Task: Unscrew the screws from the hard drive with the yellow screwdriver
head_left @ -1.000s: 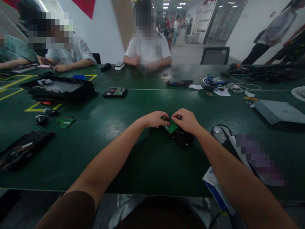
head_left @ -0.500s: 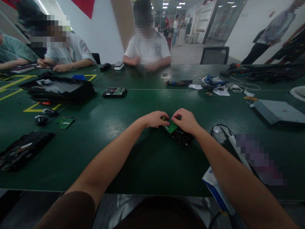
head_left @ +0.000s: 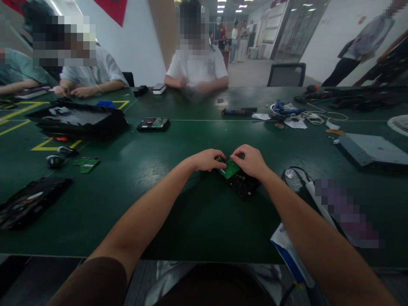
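Note:
A black hard drive (head_left: 242, 183) lies on the green table (head_left: 178, 212) in front of me, with a green circuit board (head_left: 230, 168) on its top. My left hand (head_left: 208, 160) is closed at the board's far left corner, fingers curled over a small yellow-marked part. My right hand (head_left: 251, 161) is closed on the board's far right edge, pinching it. Both hands almost touch above the board.
Another hard drive (head_left: 153, 123) lies further back, a black tray (head_left: 76, 119) and loose green boards (head_left: 86, 163) at left, a dark casing (head_left: 30, 202) near left. Cables (head_left: 296, 111) and a grey panel (head_left: 372, 149) sit right. People sit across the table.
The green board shows a little more between my hands; my right hand has shifted slightly. Otherwise nothing has moved.

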Available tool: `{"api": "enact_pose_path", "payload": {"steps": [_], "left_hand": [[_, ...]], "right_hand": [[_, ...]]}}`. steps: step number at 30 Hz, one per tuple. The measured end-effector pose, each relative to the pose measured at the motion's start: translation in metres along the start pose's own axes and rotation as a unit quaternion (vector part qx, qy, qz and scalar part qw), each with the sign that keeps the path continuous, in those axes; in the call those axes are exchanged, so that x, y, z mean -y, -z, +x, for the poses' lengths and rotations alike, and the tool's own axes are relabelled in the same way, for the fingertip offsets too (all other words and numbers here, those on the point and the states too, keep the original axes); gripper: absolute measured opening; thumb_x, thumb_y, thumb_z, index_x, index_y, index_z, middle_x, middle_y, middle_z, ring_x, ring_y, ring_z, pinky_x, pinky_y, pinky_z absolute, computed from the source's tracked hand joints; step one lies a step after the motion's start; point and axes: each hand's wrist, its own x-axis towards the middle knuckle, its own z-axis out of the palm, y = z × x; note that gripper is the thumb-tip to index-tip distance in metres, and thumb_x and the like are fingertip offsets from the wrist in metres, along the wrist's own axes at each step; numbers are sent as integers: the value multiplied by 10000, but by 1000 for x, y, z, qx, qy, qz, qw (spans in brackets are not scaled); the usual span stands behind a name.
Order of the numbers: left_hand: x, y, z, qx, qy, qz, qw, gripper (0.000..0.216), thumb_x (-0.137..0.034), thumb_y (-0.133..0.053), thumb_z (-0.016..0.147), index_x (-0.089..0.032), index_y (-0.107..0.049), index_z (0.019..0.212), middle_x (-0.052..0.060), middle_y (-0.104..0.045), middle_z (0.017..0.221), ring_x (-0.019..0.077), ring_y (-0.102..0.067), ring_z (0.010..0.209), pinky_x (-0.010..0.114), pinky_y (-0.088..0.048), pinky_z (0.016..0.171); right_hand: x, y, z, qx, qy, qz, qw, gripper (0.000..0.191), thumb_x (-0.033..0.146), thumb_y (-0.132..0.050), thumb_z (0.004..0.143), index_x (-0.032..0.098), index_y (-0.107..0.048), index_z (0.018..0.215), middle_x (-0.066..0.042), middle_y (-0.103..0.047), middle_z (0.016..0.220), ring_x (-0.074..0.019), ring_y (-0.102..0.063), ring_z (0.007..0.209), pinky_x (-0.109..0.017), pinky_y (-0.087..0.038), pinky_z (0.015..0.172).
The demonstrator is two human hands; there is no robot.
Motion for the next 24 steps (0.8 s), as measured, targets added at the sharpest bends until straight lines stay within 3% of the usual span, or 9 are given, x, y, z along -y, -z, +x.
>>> {"api": "enact_pose_path", "payload": {"steps": [14, 24], "left_hand": [[5, 0, 5, 10, -6, -5, 1000, 614, -519, -673, 906, -171, -615, 1407, 81, -703, 1077, 130, -588, 660, 277, -457, 588], [0, 0, 2, 6, 4, -7, 1000, 595, -519, -681, 902, -192, -622, 1396, 95, -699, 1185, 135, -605, 703, 280, -484, 617]], "right_hand": [[5, -2, 0, 35, 34, -11, 999, 77, 229, -742, 910, 231, -781, 843, -69, -751, 984, -252, -676, 989, -404, -509, 897], [3, -1, -1, 36, 43, -21, 998, 66, 212, -743, 892, 229, -772, 836, -61, -751, 970, -243, -672, 981, -395, -499, 898]]}}
